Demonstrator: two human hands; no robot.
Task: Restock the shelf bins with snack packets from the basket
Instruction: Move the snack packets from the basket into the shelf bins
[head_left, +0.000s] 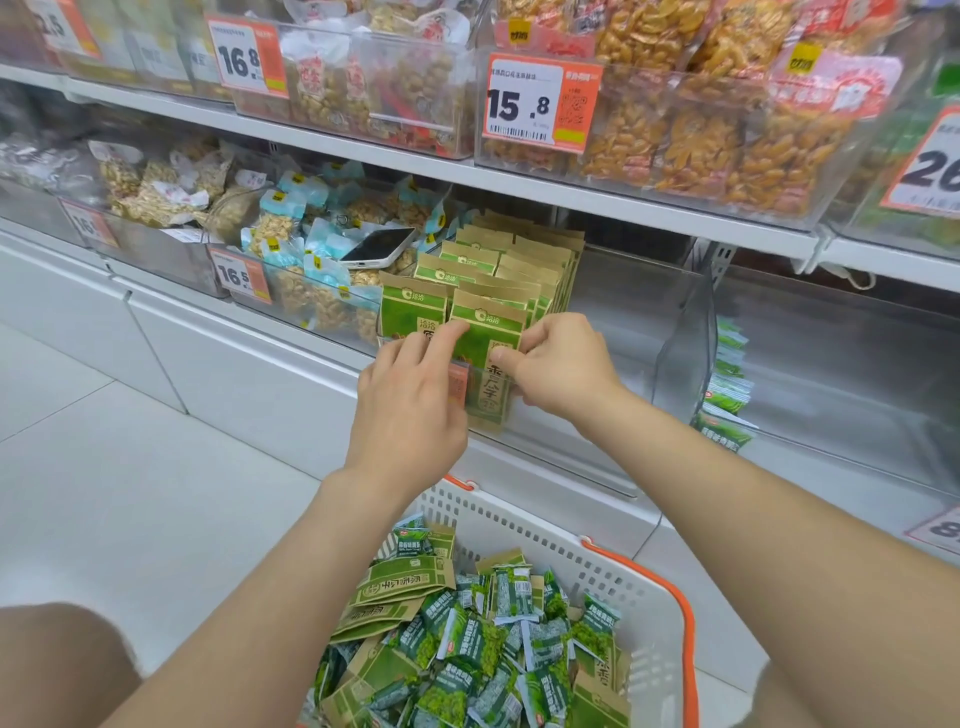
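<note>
Filling most of the view, a white shelving unit (291, 374) rises from a pale tiled floor (104, 467), and both its shelves are lined with clear bins of bagged nuts and crisps. In the middle of the lower shelf, a clear bin (623, 332) holds rows of green-and-kraft snack packets (509, 260) against its left wall. All of them stand upright, long axis vertical, printed faces toward the shelf's front edge. Below the shelf a white basket (545, 535) with an orange handle (687, 623) is heaped with loose packets (467, 649) lying every way.

The front packet (485, 332) stands just behind the bin's front wall, top edge up, its lower half seen through the plastic. The right hand (561, 364) pinches its right edge between thumb and curled fingers. The left hand (410, 400) lays its fingers, close together and nearly straight, on the packet's face; its thumb is hidden.

In the bin to the left, a white phone (376, 244) lies flat on blue packets near that bin's right wall, and an orange price tag (241, 275) hangs on its front wall. The bin to the right holds green sachets (727, 384) against its left wall
</note>
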